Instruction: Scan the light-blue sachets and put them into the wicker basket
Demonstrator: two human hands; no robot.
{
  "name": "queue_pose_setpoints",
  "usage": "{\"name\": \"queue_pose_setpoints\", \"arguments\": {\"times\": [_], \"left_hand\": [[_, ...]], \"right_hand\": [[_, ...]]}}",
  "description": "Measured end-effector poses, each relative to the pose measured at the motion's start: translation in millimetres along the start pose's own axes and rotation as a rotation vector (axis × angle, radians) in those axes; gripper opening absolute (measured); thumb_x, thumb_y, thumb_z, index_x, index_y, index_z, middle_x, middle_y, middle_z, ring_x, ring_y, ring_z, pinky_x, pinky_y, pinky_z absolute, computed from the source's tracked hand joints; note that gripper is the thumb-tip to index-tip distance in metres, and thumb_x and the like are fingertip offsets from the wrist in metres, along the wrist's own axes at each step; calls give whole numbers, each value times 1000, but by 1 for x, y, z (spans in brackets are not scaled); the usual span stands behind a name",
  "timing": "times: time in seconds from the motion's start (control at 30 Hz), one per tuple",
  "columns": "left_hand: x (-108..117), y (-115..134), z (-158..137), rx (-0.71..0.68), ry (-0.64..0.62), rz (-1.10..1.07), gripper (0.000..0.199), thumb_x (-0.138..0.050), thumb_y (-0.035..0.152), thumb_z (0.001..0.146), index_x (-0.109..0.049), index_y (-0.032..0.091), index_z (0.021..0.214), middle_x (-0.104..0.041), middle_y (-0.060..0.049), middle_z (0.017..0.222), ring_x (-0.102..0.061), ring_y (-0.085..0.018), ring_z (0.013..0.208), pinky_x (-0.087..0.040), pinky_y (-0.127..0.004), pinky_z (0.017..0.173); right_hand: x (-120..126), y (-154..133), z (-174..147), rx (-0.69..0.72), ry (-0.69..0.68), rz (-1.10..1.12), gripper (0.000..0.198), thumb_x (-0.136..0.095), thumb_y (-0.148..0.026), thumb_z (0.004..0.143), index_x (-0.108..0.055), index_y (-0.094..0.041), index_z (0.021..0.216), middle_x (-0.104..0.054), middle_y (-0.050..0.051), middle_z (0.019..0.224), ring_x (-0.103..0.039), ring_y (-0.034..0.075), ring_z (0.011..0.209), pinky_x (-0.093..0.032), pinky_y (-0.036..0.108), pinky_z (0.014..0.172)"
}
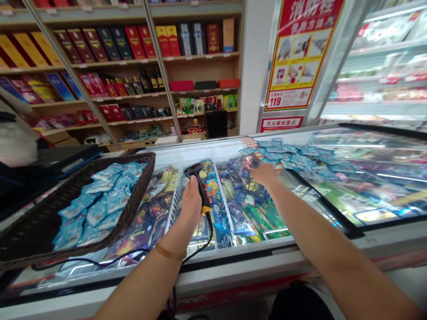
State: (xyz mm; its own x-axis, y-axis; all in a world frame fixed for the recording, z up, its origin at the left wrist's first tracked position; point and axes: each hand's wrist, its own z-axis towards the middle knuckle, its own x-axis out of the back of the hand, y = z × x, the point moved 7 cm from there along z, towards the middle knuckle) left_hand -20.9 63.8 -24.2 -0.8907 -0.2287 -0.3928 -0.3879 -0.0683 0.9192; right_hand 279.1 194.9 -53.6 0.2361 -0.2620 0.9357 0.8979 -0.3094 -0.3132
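Exposure bright overall; light white. Refrigerated shelving [383, 80], upper right: overexposed, smeared, labels unreadable. Glass lid [383, 178], right: long white streaks of glare. Wicker basket [33, 238], left: interior dark, shadowed. Scanner [202, 190], centre: outline clear. Right hand [266, 173], right of centre: slightly soft. Wooden shelves [200, 69], upper left: slanted by wide-angle distortion; frame edges blurred.

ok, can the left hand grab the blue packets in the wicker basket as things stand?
Probably not: the left hand is wrapped around a corded scanner, so it looks occupied. The wicker basket is open on top, though, so the blue packets seem otherwise exposed.
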Motion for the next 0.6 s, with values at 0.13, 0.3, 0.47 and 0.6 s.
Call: {"name": "queue_pose_setpoints", "arguments": {"times": [0.13,0.3,0.47,0.6], "left_hand": [[-2,1,-1,-33,-18,17,63,-70,79,75,-54,20,91,-63,1,72,-60,-11,52,-43,-22,43],[-10,-3,-7,-9,-120,78,58,-67,76,81,-55,21,93,-62,1,70,-60,-13,52,-44,-23,44],[-13,-11,-11,72,-140,105,55,-64,74,85,-56,20,88,-64,-2,72,-61,-14,52,-45,-25,45],[-13,-13,-11,82,-132,102,53,-65,73,85,-56,20,86,-63,-2,70,-61,-15,53,-45,-25,44]], "right_hand": [[6,-25,-20,144,5,-81,54,-50,-41,101,-60,-3,138,-59,33,141,-52,45,139,-39,62,112],[6,-65,-43,407,-56,-25,38,-50,-36,101,-67,-15,127,-69,22,132,-60,37,129,-45,49,107],[11,-66,-42,423,98,40,54,-51,-45,100,-56,-14,144,-58,22,149,-50,39,140,-39,50,114],[-10,-62,-35,445,-60,-6,67,-50,-59,100,-48,-17,152,-45,20,162,-40,39,149,-33,54,119]]}}
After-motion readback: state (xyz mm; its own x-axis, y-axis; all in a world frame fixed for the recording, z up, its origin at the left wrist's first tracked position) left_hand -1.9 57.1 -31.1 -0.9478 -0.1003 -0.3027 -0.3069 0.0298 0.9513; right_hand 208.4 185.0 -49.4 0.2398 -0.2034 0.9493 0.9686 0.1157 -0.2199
